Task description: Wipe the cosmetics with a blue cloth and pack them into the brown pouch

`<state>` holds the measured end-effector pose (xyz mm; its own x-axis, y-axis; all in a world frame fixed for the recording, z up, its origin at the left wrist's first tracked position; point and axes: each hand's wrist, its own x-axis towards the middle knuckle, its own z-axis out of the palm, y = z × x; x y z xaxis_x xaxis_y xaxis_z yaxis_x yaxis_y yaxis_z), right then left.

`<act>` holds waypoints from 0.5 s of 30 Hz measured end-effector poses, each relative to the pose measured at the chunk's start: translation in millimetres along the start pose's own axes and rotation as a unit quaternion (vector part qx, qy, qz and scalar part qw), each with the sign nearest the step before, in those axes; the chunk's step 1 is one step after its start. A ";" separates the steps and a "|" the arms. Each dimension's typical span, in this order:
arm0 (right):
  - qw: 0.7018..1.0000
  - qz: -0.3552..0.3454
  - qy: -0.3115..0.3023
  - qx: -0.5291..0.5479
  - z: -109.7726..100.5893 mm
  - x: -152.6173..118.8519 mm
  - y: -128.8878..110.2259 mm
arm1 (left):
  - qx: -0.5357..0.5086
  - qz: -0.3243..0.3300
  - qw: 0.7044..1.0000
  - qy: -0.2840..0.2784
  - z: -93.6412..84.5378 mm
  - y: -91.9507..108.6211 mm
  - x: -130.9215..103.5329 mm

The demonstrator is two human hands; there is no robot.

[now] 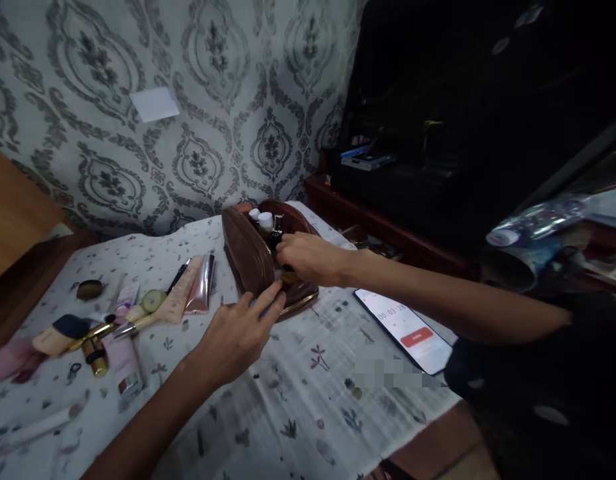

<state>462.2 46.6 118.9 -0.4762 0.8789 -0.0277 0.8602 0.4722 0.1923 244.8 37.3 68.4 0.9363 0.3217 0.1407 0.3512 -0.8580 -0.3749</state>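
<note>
From where I stand, the brown bag [245, 257] sits on the cloth-covered desk [288, 407], close to the patterned wall [138, 180], with its top unzipped and gaping. The right hand [308, 259] reaches into the opening, its fingers bent downward beside a dark bottle with a silvery top [278, 228]; I can't tell whether that grip has closed on anything, since the fingertips are hidden. Two white caps [265, 221] poke up just behind it, inside the bag. The left hand [243, 333] lies at the near side of the bag, fingers stretched out and touching its edge; whether its grip pinches the rim I can't make out.

To the left of the bag, cosmetics lie scattered over the cloth. Nearest is a silvery pink tube [202, 283], with a beige tube [182, 293] beside it. Beyond them I see a round container with a green lid [154, 301], a pale pink tube [124, 363] and a gold-and-dark bottle [95, 355]. Off to the right, a phone [411, 333] lies face up near the right forearm, its lit screen showing timer digits and a red button.
</note>
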 end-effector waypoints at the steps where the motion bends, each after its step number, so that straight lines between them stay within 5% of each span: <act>1: 1.000 0.005 -0.019 0.023 1.0 -2.6 -1.9 | 0.000 0.002 1.000 -0.001 0.1 0.9 -0.3; 8: 0.987 0.005 -0.136 0.082 8.7 -2.1 -9.6 | -0.024 -0.001 1.000 -0.014 0.6 6.0 -3.5; 15: 0.982 0.029 -0.148 0.113 1.8 6.3 -10.2 | -0.087 0.021 0.996 -0.008 -4.2 11.2 -20.5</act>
<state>450.7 47.5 115.0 -0.3806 0.8697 -0.3142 0.9185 0.3949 -0.0193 229.5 19.4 65.1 0.9504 0.2895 0.1140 0.3081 -0.9269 -0.2144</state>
